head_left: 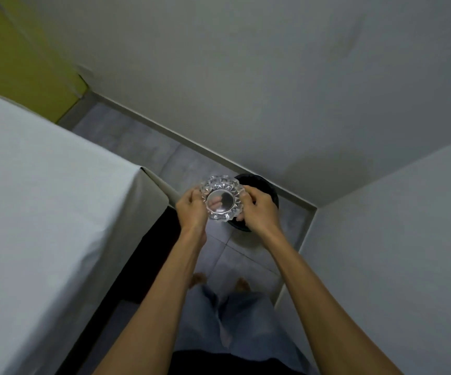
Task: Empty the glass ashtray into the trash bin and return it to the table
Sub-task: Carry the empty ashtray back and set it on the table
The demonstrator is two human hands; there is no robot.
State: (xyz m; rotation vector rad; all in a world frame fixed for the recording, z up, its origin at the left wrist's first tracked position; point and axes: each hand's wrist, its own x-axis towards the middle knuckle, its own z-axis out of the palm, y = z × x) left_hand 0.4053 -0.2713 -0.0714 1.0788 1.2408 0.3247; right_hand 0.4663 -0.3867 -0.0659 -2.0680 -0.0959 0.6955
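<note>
Clear faceted glass ashtray [222,197], both hands holding

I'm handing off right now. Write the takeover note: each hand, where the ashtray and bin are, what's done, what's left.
Left hand: gripping the left rim of the glass ashtray.
Right hand: gripping the right rim; both hands hold it in the air.
Ashtray: held about level, over the near-left edge of the black trash bin, which stands on the floor in the corner by the wall. The bowl looks clear; no ash or butts visible in it.
Table: white-covered, to the person's left.
Done: ashtray carried to the bin; it appears emptied, though I cannot confirm the dump.
Left: tip it again if unsure, then set it back on the table.
</note>
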